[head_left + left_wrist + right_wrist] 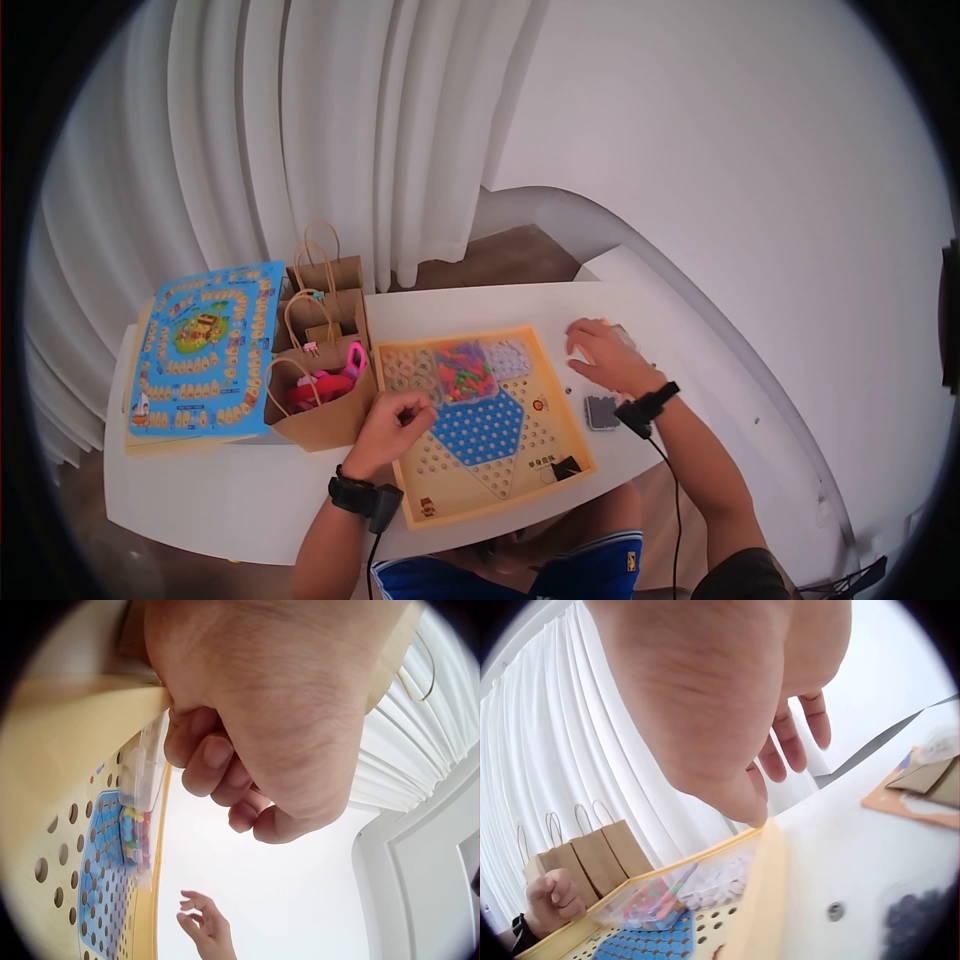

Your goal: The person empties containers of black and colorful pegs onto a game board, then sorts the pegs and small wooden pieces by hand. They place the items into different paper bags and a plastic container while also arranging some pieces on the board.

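My left hand (393,432) hovers at the left edge of a wooden game board (455,492), its fingers (206,769) curled in with nothing visible in them. Over the table past the board's right rim is my right hand (612,362), fingers relaxed and apart, holding nothing. Pale holes and a blue hexagon (482,428) mark the board as Chinese checkers. Along its far side sit clear boxes: one of beige ring-shaped pieces (410,370), one of coloured pegs (467,372), one of white pieces (509,359).
Brown paper bags (345,415) stand left of the board, one holding pink and red things. Beyond them lies a blue printed game board (205,350). A box of dark pieces (602,413) and a small metal ring (835,910) are to the right, near an orange card (881,791).
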The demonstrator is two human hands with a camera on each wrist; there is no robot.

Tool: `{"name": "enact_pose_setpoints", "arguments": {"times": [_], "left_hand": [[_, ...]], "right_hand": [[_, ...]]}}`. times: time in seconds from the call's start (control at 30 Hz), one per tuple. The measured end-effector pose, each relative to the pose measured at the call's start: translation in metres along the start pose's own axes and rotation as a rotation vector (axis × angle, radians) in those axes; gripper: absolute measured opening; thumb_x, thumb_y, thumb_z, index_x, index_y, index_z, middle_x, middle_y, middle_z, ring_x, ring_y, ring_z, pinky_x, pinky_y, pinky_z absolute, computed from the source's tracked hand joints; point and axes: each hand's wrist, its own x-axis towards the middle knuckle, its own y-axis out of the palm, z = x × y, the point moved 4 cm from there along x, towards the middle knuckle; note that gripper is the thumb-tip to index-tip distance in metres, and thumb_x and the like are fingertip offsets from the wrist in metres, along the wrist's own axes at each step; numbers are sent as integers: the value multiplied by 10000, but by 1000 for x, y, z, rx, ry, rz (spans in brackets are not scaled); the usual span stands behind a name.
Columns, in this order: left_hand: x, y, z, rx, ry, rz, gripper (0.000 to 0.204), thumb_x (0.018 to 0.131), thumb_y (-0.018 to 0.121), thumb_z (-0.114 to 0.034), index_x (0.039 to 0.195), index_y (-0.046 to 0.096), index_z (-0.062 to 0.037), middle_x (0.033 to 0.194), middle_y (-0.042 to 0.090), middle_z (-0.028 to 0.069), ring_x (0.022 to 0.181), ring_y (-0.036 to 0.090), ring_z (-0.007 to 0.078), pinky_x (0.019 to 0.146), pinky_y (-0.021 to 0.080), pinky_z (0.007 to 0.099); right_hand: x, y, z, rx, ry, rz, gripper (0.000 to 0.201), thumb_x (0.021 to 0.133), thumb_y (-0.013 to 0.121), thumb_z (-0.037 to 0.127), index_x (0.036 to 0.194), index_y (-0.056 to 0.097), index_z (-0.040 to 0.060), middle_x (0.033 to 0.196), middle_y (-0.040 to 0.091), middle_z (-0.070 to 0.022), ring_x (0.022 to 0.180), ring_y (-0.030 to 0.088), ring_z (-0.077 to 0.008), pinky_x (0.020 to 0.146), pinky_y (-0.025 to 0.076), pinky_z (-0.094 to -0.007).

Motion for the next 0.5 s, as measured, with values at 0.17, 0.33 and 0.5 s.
{"name": "enact_pose_setpoints", "arguments": {"times": [0.17,0.33,0.5], "left_hand": [[1,0,-2,-3,14,5,171,934,661,-23,789,579,15,636,446,-47,608,386,19,535,306,246],[1,0,-8,20,42,12,171,937,661,-23,791,580,13,647,453,-54,612,388,15,535,307,243],[-1,-2,-1,12,-20,27,175,952,647,-39,795,583,5,695,514,-60,654,438,10,571,342,224]], "right_hand": [[-68,-14,-34,17,148,262,340,794,850,192,994,602,73,1258,621,-115,1306,525,-363,1091,434,-451],[-101,4,-21,133,84,270,405,751,881,201,1005,585,91,1285,619,-98,1300,527,-350,1089,434,-442],[-98,13,-15,33,129,298,401,746,865,182,995,564,91,1223,636,-112,1169,592,-349,1023,475,-444]]}}
